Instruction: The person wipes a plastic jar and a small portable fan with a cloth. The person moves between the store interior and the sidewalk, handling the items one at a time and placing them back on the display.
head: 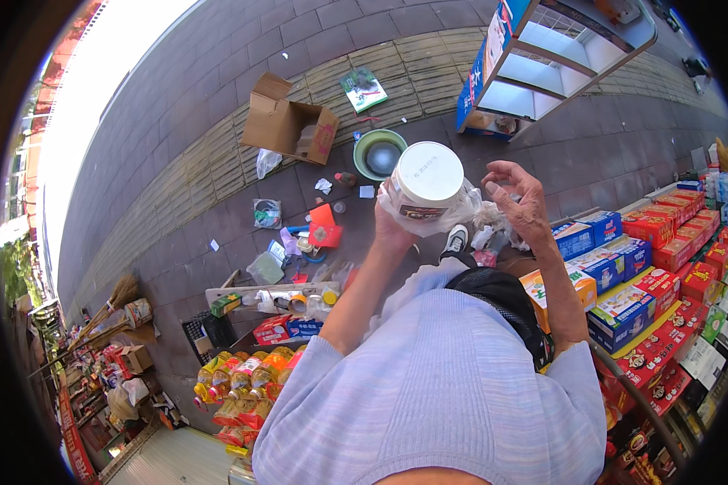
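Observation:
My left hand point(394, 224) holds up a plastic jar with a white lid point(429, 172), from its left side. A thin clear plastic bag point(458, 209) is bunched around the jar's lower part, and a dark label shows on its side. My right hand point(517, 197) is raised to the right of the jar, apart from it, with fingers loosely curled and nothing visible in them. Beyond the jar, a green basin point(359, 159) with liquid in it stands on the pavement.
An open cardboard box point(291, 124) lies on the paving, with scattered litter nearer. A blue-sided shelf unit point(470, 91) stands ahead right. Stacked drink cartons point(622, 315) line the right side. Oil bottles point(246, 373) and a wooden board point(267, 291) with items are at left.

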A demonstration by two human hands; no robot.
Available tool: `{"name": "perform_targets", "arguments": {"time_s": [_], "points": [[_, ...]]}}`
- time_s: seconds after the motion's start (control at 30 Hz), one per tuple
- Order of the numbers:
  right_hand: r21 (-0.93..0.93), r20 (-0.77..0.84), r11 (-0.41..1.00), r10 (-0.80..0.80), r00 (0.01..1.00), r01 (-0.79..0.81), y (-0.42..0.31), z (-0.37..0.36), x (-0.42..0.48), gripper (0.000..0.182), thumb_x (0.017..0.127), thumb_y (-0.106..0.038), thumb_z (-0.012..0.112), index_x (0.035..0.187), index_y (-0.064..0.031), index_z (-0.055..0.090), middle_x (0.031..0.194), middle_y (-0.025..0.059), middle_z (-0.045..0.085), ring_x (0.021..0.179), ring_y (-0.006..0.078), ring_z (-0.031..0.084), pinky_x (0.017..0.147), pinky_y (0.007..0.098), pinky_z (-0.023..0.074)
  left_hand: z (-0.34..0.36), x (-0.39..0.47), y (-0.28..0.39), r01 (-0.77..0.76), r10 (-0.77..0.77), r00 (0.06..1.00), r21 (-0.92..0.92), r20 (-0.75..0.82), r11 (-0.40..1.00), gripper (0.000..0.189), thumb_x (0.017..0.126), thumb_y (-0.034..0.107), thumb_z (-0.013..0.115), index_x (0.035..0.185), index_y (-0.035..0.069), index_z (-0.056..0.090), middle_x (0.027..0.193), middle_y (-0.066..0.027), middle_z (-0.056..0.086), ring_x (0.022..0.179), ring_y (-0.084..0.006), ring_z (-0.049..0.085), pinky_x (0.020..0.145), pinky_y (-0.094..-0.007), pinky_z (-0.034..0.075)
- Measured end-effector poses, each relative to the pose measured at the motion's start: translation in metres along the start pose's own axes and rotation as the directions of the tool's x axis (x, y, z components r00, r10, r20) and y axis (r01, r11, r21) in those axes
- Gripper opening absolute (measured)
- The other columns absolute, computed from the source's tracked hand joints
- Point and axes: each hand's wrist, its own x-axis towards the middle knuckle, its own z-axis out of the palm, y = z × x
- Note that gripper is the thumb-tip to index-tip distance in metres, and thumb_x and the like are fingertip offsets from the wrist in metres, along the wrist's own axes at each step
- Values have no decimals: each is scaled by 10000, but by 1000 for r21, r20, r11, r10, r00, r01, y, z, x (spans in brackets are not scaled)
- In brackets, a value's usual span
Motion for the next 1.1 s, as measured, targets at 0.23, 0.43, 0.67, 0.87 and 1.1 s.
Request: {"name": "perform_targets", "arguments": {"time_s": [0.23, 0.43, 0.67, 0.87, 1.1], "points": [[582, 67, 800, 128, 989, -143, 5, -47, 5, 322, 985, -239, 552, 1151, 31, 611, 974, 139, 660, 600, 67, 519, 507, 183, 425, -13, -5, 6, -122, 124, 992, 81, -15, 989, 586, 916, 478, 539, 1374, 119, 478, 1361, -140, 533, 1247, -347, 508, 1049, -570, 409], [903, -239, 358, -37, 970, 236, 68, -134, 5, 498, 1007, -391, 457, 1251, 35, 541, 1259, 207, 569, 839, 190, 606, 687, 294, 523, -19, -18, 12, -93, 92, 994, -7, -65, 996, 549, 923, 471, 517, 1357, 136, 492, 1356, -123, 531, 1249, -332, 497, 1053, -548, 398], [636, 273, 369, 714, 645, -678, 260, -64, -7, 224, 959, -234, 604, 959, -19, 663, 858, 88, 707, 753, 207, 691, 712, 354, 573, -30, -18, 12, -151, 161, 982, 95, -103, 984, 594, 922, 496, 492, 1405, 154, 442, 1406, -112, 477, 1293, -336, 455, 1074, -565, 371], [857, 331, 251, 399, 855, -449, 186, -96, -9, 352, 1014, -310, 461, 1148, -28, 622, 1143, 125, 668, 1073, 253, 625, 993, 422, 458, -28, -25, 6, -71, 76, 994, 70, -73, 995, 606, 935, 494, 461, 1421, 135, 419, 1408, -134, 470, 1292, -354, 451, 1080, -572, 356], [918, 227, 287, 186, 956, -274, 124, -103, -21, 365, 1012, -291, 446, 1218, -32, 601, 1212, 119, 637, 1156, 270, 567, 1037, 431, 405, -11, -13, -12, -5, 19, 991, 105, -133, 994, 593, 957, 477, 403, 1404, 89, 426, 1374, -161, 495, 1270, -368, 470, 1070, -577, 363]]}}
